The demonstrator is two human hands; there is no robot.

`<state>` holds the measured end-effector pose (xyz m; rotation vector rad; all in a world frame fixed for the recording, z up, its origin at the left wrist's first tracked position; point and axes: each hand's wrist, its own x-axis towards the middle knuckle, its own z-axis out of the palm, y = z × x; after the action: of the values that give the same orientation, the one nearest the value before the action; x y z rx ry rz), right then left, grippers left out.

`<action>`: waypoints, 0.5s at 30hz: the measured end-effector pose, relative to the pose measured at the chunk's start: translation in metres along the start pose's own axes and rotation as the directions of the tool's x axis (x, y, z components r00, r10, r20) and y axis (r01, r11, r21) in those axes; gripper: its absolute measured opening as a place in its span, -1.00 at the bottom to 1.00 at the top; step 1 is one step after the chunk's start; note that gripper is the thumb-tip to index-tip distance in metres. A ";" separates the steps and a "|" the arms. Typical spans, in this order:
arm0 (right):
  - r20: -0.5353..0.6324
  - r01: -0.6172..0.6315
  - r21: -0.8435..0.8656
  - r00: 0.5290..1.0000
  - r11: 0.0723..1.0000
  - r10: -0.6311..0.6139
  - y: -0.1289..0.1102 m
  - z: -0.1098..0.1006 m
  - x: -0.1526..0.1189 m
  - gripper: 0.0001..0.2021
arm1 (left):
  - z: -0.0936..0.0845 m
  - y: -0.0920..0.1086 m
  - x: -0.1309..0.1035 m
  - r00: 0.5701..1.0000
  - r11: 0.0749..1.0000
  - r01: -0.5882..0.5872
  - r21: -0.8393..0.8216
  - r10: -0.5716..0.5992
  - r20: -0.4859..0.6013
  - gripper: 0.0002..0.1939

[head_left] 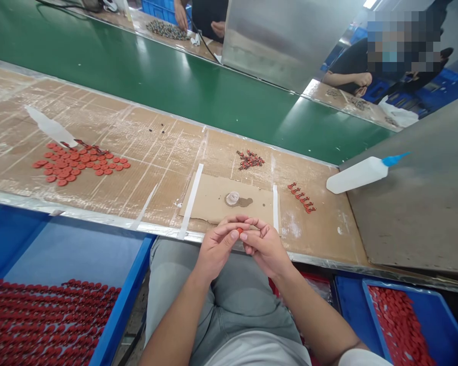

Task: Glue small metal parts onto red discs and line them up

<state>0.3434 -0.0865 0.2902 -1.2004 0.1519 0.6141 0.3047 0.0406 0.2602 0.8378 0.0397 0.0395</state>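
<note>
My left hand (pixel 222 245) and my right hand (pixel 265 244) meet above the bench's front edge, fingers closed around one small red disc (pixel 239 231). Most of the disc is hidden by my fingertips. Just beyond them, a small clear cup (pixel 232 197) sits on a taped cardboard sheet (pixel 209 199), beside a dark wet-looking stain. Farther back lies a pile of small red-and-dark parts (pixel 251 160). To the right, several red pieces with dark parts standing on them (pixel 302 197) form a slanting row.
Loose red discs (pixel 72 163) are heaped at left near a white bottle (pixel 51 126). Another white bottle with a blue nozzle (pixel 359 174) leans by a metal panel (pixel 416 203). A green conveyor belt (pixel 156 76) runs behind. Blue trays (pixel 133 300) hold red pieces below. Co-workers sit across.
</note>
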 end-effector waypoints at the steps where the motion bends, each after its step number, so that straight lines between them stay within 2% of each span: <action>1: 0.005 -0.010 0.008 1.000 1.000 0.010 -0.001 0.000 0.001 -0.66 | 0.000 0.000 0.000 1.000 1.000 -0.013 0.023 0.013 0.002 -0.79; 5: 0.043 -0.042 0.071 0.998 0.997 0.039 0.002 0.003 0.002 -0.72 | 0.000 -0.005 0.000 0.994 0.990 -0.105 0.095 0.108 -0.028 -0.81; 9: 0.054 -0.043 0.125 0.998 0.991 0.037 0.007 0.002 0.003 -0.74 | 0.000 -0.012 0.000 0.969 0.957 -0.222 0.186 0.238 -0.068 -0.79; 15: 0.112 -0.014 -0.005 0.994 1.000 0.015 -0.004 -0.007 0.011 -0.58 | -0.005 -0.012 0.002 0.975 0.963 -0.221 0.151 0.223 0.003 -0.77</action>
<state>0.3558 -0.0897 0.2861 -1.1667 0.0643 0.6935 0.3064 0.0365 0.2482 0.9909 -0.0392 0.2565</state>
